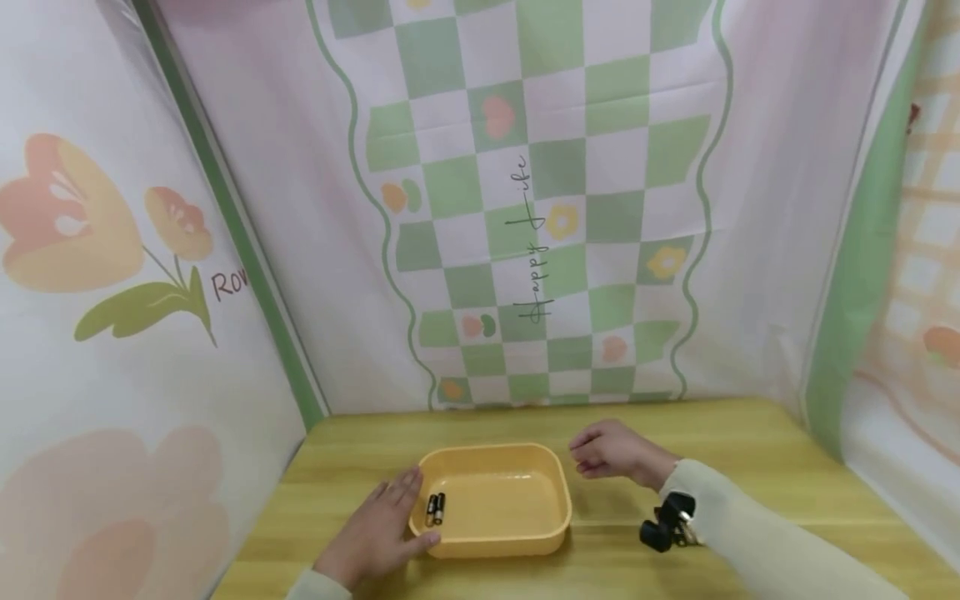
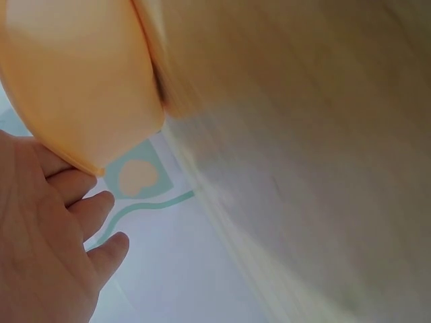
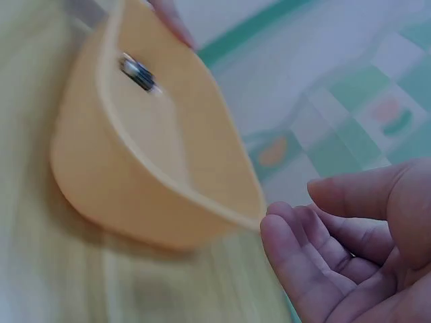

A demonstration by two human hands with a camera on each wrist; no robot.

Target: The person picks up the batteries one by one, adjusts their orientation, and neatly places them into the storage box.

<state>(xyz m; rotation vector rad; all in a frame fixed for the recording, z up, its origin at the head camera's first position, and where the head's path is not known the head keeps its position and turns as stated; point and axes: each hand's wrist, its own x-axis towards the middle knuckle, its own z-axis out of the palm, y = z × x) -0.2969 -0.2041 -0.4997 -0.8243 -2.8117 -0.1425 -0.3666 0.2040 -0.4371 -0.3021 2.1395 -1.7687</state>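
Note:
A yellow rectangular plastic tray (image 1: 495, 547) stands on the table in the head view. Two dark batteries (image 1: 435, 508) lie side by side at its left end, touching or nearly so. My left hand (image 1: 378, 529) rests against the left rim, its fingers extended at the back left and its thumb at the front left corner. To the right of the tray, my right hand (image 1: 618, 454) hovers with loosely bent fingers and nothing in them. The right wrist view shows that hand (image 3: 357, 249) with thumb and fingers apart, close to the tray's rim (image 3: 168, 185) from that angle.
The wood-patterned table (image 1: 675, 425) extends around the tray. Behind it hangs a green-and-white checked cloth (image 1: 555, 275), with a flowered cloth (image 1: 150, 358) on the left. A black device (image 1: 667, 523) is strapped at my right wrist.

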